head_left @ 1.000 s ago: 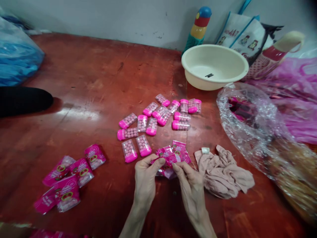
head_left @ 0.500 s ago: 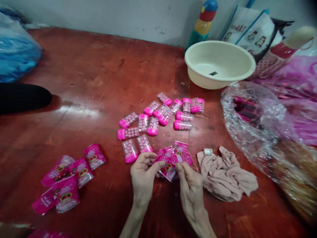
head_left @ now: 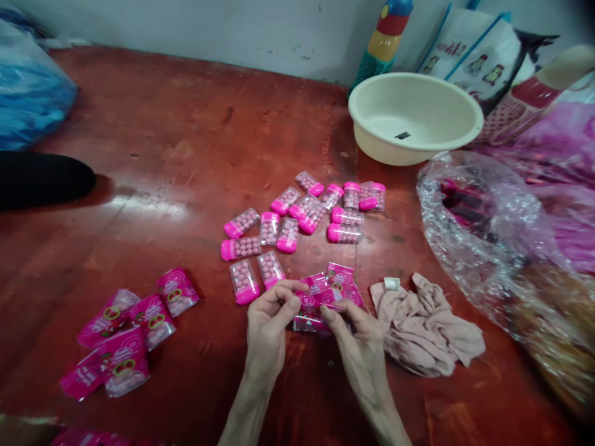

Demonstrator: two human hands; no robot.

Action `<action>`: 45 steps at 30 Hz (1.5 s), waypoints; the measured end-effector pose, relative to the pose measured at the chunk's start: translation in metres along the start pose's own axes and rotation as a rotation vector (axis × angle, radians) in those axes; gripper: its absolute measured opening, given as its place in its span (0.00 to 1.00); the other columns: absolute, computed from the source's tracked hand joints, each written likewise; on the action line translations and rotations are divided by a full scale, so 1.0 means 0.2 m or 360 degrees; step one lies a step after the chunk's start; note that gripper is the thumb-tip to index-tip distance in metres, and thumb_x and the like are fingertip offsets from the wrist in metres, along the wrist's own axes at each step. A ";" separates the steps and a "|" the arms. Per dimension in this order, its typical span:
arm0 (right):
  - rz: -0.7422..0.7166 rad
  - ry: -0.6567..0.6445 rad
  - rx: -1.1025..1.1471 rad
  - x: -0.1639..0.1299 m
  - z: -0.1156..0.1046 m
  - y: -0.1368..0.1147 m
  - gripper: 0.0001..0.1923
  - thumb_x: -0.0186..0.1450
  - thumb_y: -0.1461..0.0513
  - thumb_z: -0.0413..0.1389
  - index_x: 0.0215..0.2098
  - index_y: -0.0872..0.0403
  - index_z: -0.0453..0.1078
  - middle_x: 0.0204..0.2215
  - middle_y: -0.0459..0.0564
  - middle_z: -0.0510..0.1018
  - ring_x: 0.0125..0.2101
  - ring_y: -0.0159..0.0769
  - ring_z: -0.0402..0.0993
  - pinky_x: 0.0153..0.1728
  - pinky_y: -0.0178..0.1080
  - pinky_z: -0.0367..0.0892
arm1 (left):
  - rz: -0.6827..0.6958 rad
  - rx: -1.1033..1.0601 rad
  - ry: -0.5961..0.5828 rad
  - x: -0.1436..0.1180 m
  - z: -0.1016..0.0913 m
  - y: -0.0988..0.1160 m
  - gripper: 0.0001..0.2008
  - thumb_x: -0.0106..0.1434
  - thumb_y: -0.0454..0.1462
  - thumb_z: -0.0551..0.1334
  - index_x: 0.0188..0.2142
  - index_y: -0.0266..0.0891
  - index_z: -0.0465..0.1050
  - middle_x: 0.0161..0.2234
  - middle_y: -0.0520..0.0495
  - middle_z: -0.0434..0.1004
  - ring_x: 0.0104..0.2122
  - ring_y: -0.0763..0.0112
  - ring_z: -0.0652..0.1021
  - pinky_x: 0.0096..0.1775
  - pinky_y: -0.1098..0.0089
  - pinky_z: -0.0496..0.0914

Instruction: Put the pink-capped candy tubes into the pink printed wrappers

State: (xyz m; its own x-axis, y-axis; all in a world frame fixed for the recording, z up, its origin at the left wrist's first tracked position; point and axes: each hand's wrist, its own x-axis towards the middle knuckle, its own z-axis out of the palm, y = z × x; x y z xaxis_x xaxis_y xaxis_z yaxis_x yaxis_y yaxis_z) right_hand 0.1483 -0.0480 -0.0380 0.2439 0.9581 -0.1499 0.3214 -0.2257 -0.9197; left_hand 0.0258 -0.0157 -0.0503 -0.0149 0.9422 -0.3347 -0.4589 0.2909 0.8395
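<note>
My left hand [head_left: 268, 322] and my right hand [head_left: 357, 337] both pinch one pink printed sachet [head_left: 315, 301] low over the red table [head_left: 176, 155], each at one edge. Under and behind it lies a small pile of the same pink sachets [head_left: 341, 277]. Just beyond my left hand lie several clear candy cases with pink caps [head_left: 297, 217], filled with pink balls; the two closest cases [head_left: 255, 277] almost touch my left fingers. A crumpled beige cloth [head_left: 425, 325] lies right beside my right hand.
A group of pink sachets [head_left: 123, 331] lies at the front left. A cream basin [head_left: 413, 118] stands at the back right, with printed bags [head_left: 469, 52] behind it. A clear plastic bag [head_left: 493, 229] fills the right side. A blue bag [head_left: 28, 99] and a dark sleeve [head_left: 41, 179] are at the left.
Both hands have worked the sachet between their fingers, drawing closer together and a little farther from me. The view has tilted slightly. Nothing else on the table moved.
</note>
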 end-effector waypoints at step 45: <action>-0.0876 -0.0194 -0.0813 0.18 0.17 -0.05 0.14 0.64 0.59 0.51 0.48 0.50 0.65 0.43 0.55 0.75 0.42 0.47 0.74 0.37 0.45 0.72 | 0.0111 -0.0833 0.0762 0.08 -0.29 0.22 0.06 0.45 0.31 0.71 0.25 0.33 0.76 0.25 0.48 0.81 0.25 0.73 0.78 0.30 0.74 0.74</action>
State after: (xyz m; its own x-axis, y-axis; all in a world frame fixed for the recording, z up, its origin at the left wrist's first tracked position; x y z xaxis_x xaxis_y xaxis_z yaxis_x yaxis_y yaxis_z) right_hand 0.1226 -0.0043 -0.0466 -0.1674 0.9620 0.2157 0.7583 0.2655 -0.5954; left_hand -0.0468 0.0017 -0.0433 -0.3932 0.7442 -0.5400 -0.8074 0.0015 0.5900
